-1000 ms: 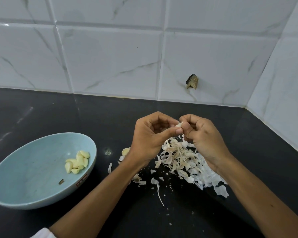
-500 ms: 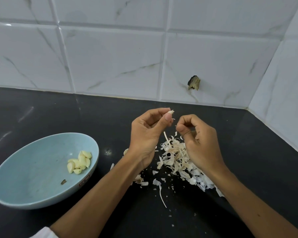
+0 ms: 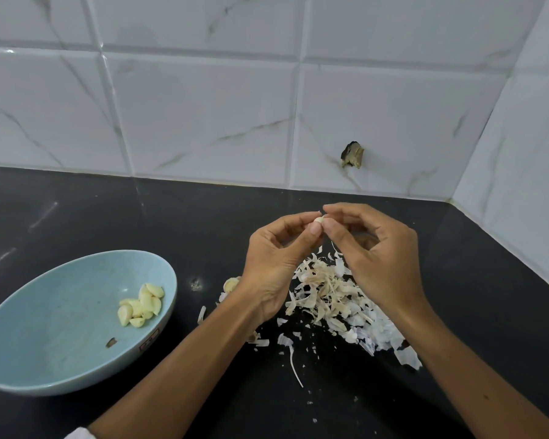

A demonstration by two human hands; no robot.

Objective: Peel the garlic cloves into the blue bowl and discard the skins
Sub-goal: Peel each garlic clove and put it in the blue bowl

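Note:
My left hand (image 3: 278,264) and my right hand (image 3: 379,258) meet above the counter, both pinching one small garlic clove (image 3: 319,220) at the fingertips. A thin strand of skin hangs down from the clove. Below the hands lies a pile of papery garlic skins (image 3: 333,299). The blue bowl (image 3: 38,340) stands at the left with several peeled cloves (image 3: 141,304) inside near its right wall. An unpeeled clove (image 3: 231,283) lies on the counter, half hidden behind my left wrist.
The black counter (image 3: 76,217) meets white tiled walls behind and to the right, forming a corner at the right. A dark broken spot (image 3: 351,154) marks the back wall. Loose skin flakes (image 3: 293,362) are scattered in front of the pile.
Half a second ago the hands were apart, the left holding the clove alone. Now they have come together again, both pinching the clove.

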